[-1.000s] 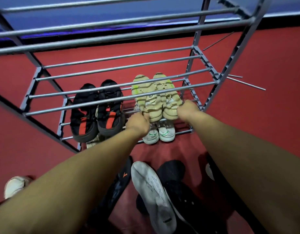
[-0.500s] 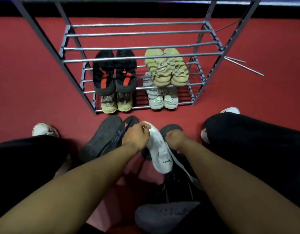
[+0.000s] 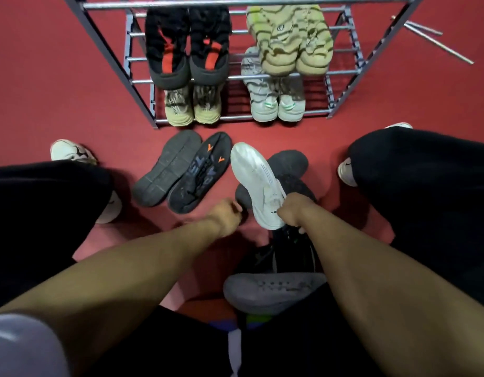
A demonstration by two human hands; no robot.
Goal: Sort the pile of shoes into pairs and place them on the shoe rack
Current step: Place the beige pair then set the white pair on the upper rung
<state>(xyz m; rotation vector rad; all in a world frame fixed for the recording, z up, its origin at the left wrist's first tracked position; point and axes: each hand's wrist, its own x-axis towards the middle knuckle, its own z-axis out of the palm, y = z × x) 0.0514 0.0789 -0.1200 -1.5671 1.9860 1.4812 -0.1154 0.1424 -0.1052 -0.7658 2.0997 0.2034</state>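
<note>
Nearest the person's knees lies a grey perforated shoe on its side, with a dark shoe just beyond it, partly hidden under the right arm. The right hand grips the heel end of a white shoe, which lies sole-up across a black shoe. The left hand reaches down beside that black shoe with fingers curled; whether it has hold of anything I cannot tell. Left of these, two dark shoes lie side by side with soles up: one plain grey-soled, one with orange marks. That makes six loose shoes that I can count on the red floor.

Beyond them stands the shoe rack, with four pairs already placed: tan and pale green-tabbed on the bottom tier, black-and-orange and beige striped above. So by my reckoning the job is a little past halfway, with the upper rails unfilled as far as they show.
</note>
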